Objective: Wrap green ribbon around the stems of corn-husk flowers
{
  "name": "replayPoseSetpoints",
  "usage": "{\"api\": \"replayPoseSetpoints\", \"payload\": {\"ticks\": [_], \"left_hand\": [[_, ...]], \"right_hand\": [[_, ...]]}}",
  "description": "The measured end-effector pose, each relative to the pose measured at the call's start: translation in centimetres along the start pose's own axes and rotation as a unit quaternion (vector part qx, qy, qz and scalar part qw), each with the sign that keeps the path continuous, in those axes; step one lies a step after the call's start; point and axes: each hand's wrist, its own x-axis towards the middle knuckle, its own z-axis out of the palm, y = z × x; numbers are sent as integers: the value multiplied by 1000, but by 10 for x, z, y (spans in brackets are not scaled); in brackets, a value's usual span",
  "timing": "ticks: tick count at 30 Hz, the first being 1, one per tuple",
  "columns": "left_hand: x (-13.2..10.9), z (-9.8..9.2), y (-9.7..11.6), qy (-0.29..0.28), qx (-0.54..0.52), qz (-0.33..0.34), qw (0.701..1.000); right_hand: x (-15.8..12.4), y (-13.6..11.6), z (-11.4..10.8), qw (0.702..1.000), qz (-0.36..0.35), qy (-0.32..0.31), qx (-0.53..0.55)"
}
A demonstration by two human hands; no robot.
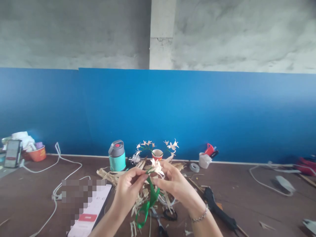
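Between my hands is a cream-coloured artificial flower (156,167) on a green stem. My left hand (130,184) pinches the stem just under the petals. The fingers of my right hand (174,179) curl around the flower's right side, thumb toward the ribbon; whether they grip a petal is hard to see. A green ribbon (153,196) hangs down from the stem and loops over the table. Below lie scissors (158,215) with dark handles, among pale dried husk strips (140,200). Beyond my hands, a paper cup (157,153) holds stems with small cream flowers (172,144).
A teal flask (117,158) stands at the back left of the hands. To the right are a tape roll (194,167), a pen cup (204,160) and a black glue gun (219,210). A phone (92,212) lies at front left. White cables (55,184) cross the table.
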Motion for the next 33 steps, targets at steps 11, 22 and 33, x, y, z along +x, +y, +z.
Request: {"api": "replayPoseSetpoints", "payload": {"ticks": [11, 22, 33], "left_hand": [[2, 5, -6, 29, -170, -121, 977], [-3, 5, 0, -45, -333, -183, 924], [-2, 3, -2, -98, -364, -227, 898]], "right_hand": [[4, 4, 20, 995, 1, 58, -81], [8, 16, 18, 996, 55, 41, 55], [12, 21, 5, 994, 64, -44, 78]]}}
